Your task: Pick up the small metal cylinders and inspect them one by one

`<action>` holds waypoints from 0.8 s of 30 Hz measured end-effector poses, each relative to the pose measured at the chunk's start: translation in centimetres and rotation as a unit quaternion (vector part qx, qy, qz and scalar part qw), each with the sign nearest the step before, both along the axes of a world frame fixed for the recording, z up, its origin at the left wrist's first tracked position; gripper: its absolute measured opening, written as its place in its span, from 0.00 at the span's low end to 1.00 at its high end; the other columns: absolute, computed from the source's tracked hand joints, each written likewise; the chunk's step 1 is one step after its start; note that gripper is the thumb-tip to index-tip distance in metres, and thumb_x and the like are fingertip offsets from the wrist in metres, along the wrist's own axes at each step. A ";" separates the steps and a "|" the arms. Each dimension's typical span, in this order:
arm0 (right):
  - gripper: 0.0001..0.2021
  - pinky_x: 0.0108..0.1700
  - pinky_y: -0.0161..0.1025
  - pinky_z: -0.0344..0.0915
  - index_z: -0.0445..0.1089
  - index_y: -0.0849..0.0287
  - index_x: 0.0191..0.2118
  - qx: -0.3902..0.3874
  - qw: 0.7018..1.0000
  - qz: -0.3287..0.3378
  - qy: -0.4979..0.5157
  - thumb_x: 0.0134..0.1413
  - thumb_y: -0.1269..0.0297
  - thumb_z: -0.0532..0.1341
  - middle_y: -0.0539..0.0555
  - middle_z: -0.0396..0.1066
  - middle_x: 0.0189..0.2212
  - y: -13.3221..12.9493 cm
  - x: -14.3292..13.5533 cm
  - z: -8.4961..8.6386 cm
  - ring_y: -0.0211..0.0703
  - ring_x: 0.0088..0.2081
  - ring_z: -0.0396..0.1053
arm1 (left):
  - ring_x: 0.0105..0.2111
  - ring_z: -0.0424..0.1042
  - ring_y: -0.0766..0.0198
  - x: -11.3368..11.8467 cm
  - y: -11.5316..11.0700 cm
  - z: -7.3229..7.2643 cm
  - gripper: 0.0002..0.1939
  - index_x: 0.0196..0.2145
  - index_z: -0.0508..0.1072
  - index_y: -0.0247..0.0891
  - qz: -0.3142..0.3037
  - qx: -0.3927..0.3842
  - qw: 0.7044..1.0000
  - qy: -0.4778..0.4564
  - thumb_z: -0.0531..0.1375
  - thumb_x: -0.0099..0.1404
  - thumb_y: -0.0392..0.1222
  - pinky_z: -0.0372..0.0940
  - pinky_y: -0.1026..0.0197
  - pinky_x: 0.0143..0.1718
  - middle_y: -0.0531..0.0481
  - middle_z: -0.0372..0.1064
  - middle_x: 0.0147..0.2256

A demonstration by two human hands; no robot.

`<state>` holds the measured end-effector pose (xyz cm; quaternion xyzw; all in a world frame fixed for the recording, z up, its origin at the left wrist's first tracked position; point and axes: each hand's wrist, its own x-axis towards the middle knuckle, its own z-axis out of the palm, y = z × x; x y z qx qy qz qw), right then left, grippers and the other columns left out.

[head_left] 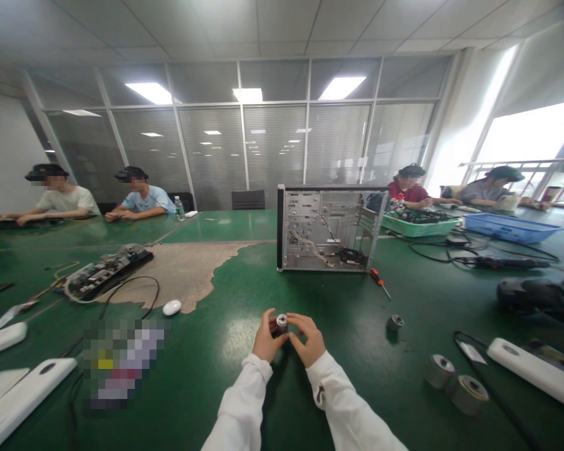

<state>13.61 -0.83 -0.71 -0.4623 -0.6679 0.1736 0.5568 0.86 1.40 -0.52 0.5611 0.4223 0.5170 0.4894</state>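
Observation:
Between my two hands, low in the middle of the head view, is a small metal cylinder (282, 321) with a round hole in its top. My left hand (267, 338) has its fingers curled round the cylinder's left side. From the right, my right hand (309, 338) holds the cylinder with bent fingers and thumb. Three similar metal cylinders stand to the right on the green table (357, 351): a small one (395, 323) and two larger ones (439, 371) (469, 395) nearer the edge.
An open computer case (329, 232) stands ahead, with an orange screwdriver (380, 282) beside it. Green (418, 228) and blue (512, 228) baskets, cables and power strips lie right. Left are a circuit assembly (110, 272), a white mouse (172, 307) and power strips. Several people sit across.

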 end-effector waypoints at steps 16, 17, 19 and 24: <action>0.23 0.49 0.47 0.53 0.64 0.54 0.45 0.051 0.986 0.008 -0.158 0.36 0.73 0.55 0.53 0.62 0.45 -0.4 -0.4 0.3 0.47 0.47 0.55 | 0.36 0.67 0.63 0.0 0.7 -1.3 0.25 0.39 0.61 0.37 0.000 0.009 1.000 -0.012 0.60 0.41 0.26 0.60 0.56 0.41 0.46 0.66 0.37; 0.23 0.49 0.47 0.53 0.63 0.54 0.45 0.052 0.986 0.009 -0.157 0.36 0.72 0.55 0.54 0.62 0.45 -0.5 -0.4 0.3 0.47 0.47 0.55 | 0.36 0.67 0.63 0.0 0.7 -1.3 0.25 0.39 0.61 0.37 -0.002 0.010 1.000 -0.012 0.60 0.41 0.26 0.60 0.56 0.41 0.46 0.66 0.37; 0.24 0.49 0.47 0.54 0.63 0.54 0.45 0.053 0.987 0.012 -0.151 0.36 0.73 0.55 0.54 0.62 0.45 -0.5 -0.4 0.4 0.48 0.47 0.55 | 0.37 0.67 0.63 0.0 0.8 -1.4 0.25 0.39 0.61 0.37 -0.006 0.013 1.000 -0.010 0.60 0.41 0.26 0.60 0.57 0.41 0.46 0.65 0.37; 0.23 0.48 0.46 0.55 0.64 0.54 0.44 0.055 0.989 0.021 -0.133 0.36 0.73 0.55 0.54 0.62 0.44 -0.6 -0.5 0.7 0.47 0.46 0.55 | 0.37 0.67 0.62 0.0 0.7 -1.5 0.24 0.39 0.60 0.37 0.000 0.026 1.000 0.010 0.60 0.42 0.27 0.60 0.56 0.42 0.45 0.66 0.37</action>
